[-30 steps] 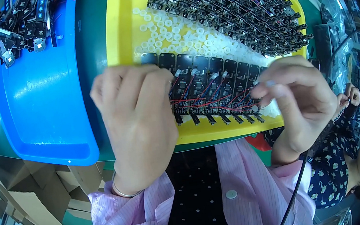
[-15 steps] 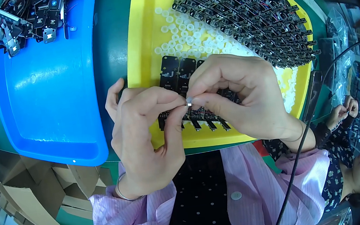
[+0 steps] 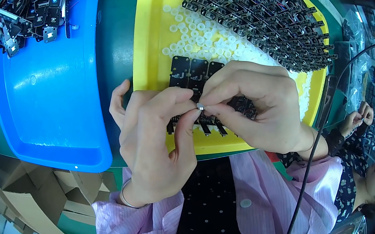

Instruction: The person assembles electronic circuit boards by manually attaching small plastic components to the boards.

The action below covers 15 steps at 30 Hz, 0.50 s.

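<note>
My left hand point(image 3: 155, 142) and my right hand point(image 3: 259, 105) meet fingertip to fingertip over the near part of the yellow tray point(image 3: 142, 71). Between both thumbs and index fingers is pinched a tiny shiny, whitish piece point(image 3: 201, 107), mostly covered and too small to identify. Under and behind the hands lie several black flat assemblies with metal parts point(image 3: 180, 68), side by side in the tray. Beyond them small translucent white rings point(image 3: 196, 40) are scattered and heaped. The other fingers of both hands are curled, while the left little finger sticks out.
At the tray's far right, many black assemblies point(image 3: 264, 17) stand in dense rows. The blue tray point(image 3: 48, 102) on the left carries black metal parts point(image 3: 35, 21) at its far end. Cardboard boxes point(image 3: 37, 198) sit lower left. A black cable point(image 3: 309, 162) passes my right arm; another person's hands point(image 3: 359, 117) are at right.
Both hands have shifted slightly right together, still pinching the tiny piece. My right hand's fingers have turned a little around it. The view has moved slightly.
</note>
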Motion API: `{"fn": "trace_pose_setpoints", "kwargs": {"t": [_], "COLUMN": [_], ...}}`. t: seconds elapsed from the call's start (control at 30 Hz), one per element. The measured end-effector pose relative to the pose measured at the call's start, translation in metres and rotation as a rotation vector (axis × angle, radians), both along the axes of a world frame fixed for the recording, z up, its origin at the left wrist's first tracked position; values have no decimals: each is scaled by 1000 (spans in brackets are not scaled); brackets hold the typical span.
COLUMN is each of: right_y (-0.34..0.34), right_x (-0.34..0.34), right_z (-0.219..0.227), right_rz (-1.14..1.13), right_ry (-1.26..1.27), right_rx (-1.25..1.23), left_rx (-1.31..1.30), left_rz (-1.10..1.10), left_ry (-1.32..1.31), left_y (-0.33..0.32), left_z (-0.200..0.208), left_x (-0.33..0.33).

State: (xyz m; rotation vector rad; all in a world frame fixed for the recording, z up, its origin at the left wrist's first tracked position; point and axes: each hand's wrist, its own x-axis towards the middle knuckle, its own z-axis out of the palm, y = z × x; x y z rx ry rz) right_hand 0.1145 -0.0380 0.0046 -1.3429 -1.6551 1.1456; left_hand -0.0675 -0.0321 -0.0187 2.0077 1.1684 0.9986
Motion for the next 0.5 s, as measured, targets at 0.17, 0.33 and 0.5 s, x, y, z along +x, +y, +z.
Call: {"fn": "trace_pose_setpoints", "kwargs": {"t": [0.17,0.33,0.5], "right_y": [0,-2,0], "right_x": [-2,-3,-4], "right_z": [4,2,0], "right_rz": [57,21,-22], "right_ry": [-40,-10,90], "right_rx": [-38,-110,-170], "left_rx": [63,181,305], "left_rz": [7,27,53], "left_ry": [79,117,274], "left_y": [1,-1,1], "left_z": [-3,-4,-4], "left_x": [2,4,7]}}
